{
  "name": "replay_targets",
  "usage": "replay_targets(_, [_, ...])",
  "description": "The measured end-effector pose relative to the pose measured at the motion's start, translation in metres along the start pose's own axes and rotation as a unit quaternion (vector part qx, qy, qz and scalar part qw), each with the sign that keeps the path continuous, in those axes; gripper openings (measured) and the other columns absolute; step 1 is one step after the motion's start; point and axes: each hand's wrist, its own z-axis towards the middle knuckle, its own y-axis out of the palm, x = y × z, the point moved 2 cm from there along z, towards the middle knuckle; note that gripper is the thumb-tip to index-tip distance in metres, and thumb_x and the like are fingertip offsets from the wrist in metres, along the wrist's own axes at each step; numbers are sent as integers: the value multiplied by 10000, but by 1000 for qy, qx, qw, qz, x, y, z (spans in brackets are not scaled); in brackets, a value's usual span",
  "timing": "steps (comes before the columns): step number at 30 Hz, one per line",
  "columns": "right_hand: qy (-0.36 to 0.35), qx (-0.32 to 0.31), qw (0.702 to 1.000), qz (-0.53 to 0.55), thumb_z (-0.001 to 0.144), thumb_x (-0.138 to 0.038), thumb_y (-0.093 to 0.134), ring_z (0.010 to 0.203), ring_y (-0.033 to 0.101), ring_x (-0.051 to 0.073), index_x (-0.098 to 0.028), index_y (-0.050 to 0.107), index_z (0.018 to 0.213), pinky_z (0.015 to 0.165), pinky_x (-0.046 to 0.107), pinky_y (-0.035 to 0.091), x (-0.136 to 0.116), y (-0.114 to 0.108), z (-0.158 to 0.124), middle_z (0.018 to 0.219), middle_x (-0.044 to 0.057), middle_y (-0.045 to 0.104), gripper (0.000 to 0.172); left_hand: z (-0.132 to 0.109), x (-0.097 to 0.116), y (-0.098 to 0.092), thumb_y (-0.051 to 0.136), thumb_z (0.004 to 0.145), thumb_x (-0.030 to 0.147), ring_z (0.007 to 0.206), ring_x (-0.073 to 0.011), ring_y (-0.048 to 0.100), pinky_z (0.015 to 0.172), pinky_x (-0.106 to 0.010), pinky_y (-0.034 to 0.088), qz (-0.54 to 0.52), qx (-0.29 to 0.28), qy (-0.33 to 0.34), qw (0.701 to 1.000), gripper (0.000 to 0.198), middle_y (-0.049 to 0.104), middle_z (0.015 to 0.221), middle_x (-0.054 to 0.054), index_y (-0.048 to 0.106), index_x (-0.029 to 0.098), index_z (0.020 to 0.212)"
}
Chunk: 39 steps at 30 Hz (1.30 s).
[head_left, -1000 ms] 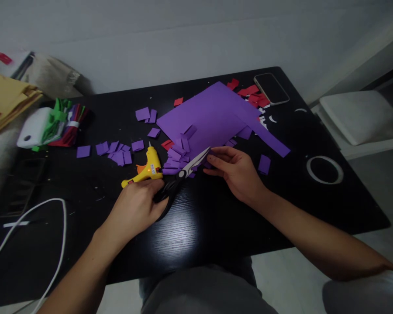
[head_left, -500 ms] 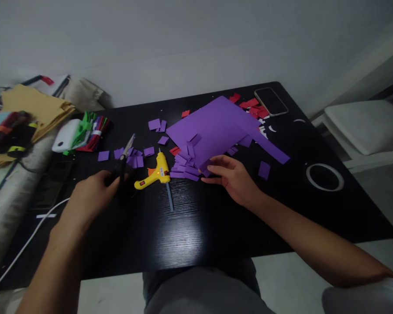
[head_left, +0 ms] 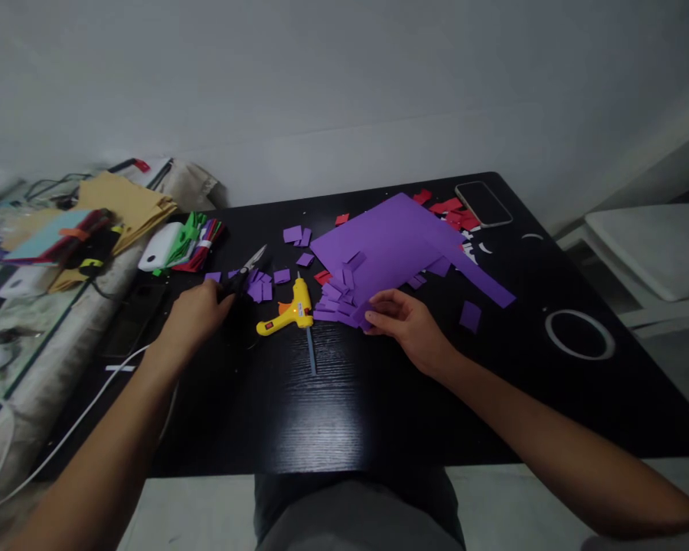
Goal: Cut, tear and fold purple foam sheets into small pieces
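My left hand [head_left: 194, 314] is closed round the black handles of a pair of scissors [head_left: 246, 272], whose blades point up and right over loose purple squares [head_left: 261, 287] at the left of the black table [head_left: 344, 413]. My right hand [head_left: 405, 325] pinches a small purple piece [head_left: 360, 313] at the near edge of a heap of cut purple strips [head_left: 336, 300]. Behind that heap lies a large purple sheet [head_left: 396, 239]. A yellow glue gun [head_left: 287, 315] rests between my two hands.
A phone [head_left: 483, 203] and red scraps [head_left: 451, 208] lie at the far right corner. A white tape ring [head_left: 579, 334] sits right. Rolled coloured sheets [head_left: 198, 239], a white device [head_left: 158, 246] and tan folders [head_left: 123, 203] are at the left. A white cable [head_left: 74, 432] runs off the near left edge.
My left hand carried the scissors away from the purple piece to the left side of the table, beyond the glue gun. My right hand kept its place at the strip heap.
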Motion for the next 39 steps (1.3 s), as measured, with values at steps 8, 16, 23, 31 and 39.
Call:
replay_targets(8, [10,-26,1000,11,686,-272,916,885,636,141,-211,768,934,765,345,677,-1,3,-4,937,-4,640,295,9,20,-1,477,958,365,1039,-380,712,849,-416,539,117,-35,4,993,374,732,1109,-239,694,94,1100])
replay_targets(16, [-23,-12,1000,-11,702,-241,899,731,641,104,-223,694,914,685,264,622,2,1,-2,872,-35,658,295,-34,67,1,543,859,289,1062,-343,658,991,-464,533,16,73,123,990,370,636,1144,-157,661,127,1170])
replay_targets(23, [-33,-2,998,-45,744,-208,819,711,628,104,-201,715,757,697,249,559,-1,-2,-2,805,-30,649,105,-45,101,42,590,828,267,1032,-368,630,929,-493,546,15,72,155,985,372,593,1090,-180,611,110,1164])
replay_targets(31, [4,-4,1000,-21,699,-262,911,740,652,117,-206,728,810,760,271,539,3,-3,-3,809,-29,685,222,-49,85,34,645,816,296,913,-278,606,732,-389,525,-151,258,176,938,313,564,1029,-101,544,190,1093])
replay_targets(39, [45,-20,999,-15,670,-252,949,715,686,107,-192,673,779,751,243,541,4,-2,-2,737,-37,707,303,-68,103,37,594,965,285,1007,-242,660,904,-402,542,-324,206,291,876,125,682,1039,-71,648,203,1043])
